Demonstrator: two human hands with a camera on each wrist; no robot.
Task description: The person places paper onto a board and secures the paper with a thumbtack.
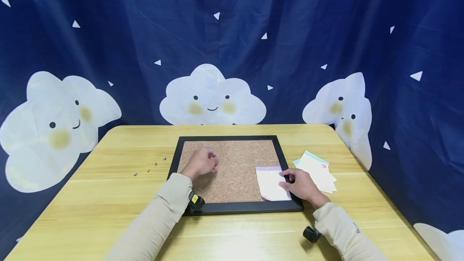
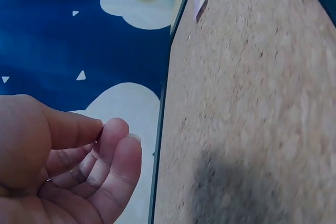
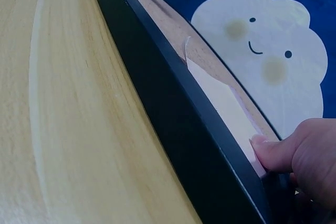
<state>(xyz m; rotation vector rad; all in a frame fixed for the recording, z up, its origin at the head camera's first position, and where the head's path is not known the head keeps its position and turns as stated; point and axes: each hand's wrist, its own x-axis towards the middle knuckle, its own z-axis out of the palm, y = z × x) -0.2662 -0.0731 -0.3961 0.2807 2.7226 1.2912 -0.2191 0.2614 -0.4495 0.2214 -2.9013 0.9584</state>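
A cork board [image 1: 235, 172] in a black frame lies on the table. Over its left part hovers my left hand [image 1: 204, 161], thumb and forefinger tips together; the left wrist view shows a tiny dark pin [image 2: 98, 140] between them, mostly hidden. On the board's lower right corner lies a white note sheet [image 1: 270, 184] with a purple top band, its lower left corner curling up. My right hand [image 1: 301, 184] reaches across the frame's right side and holds the sheet by its right edge, thumb [image 3: 270, 153] on the paper.
Several tiny pins [image 1: 156, 163] lie scattered on the wooden table [image 1: 108, 196] left of the board. More note sheets [image 1: 317, 172] are fanned out to the right of the frame. A dark blue curtain [image 1: 217, 43] with cloud prints stands behind the table.
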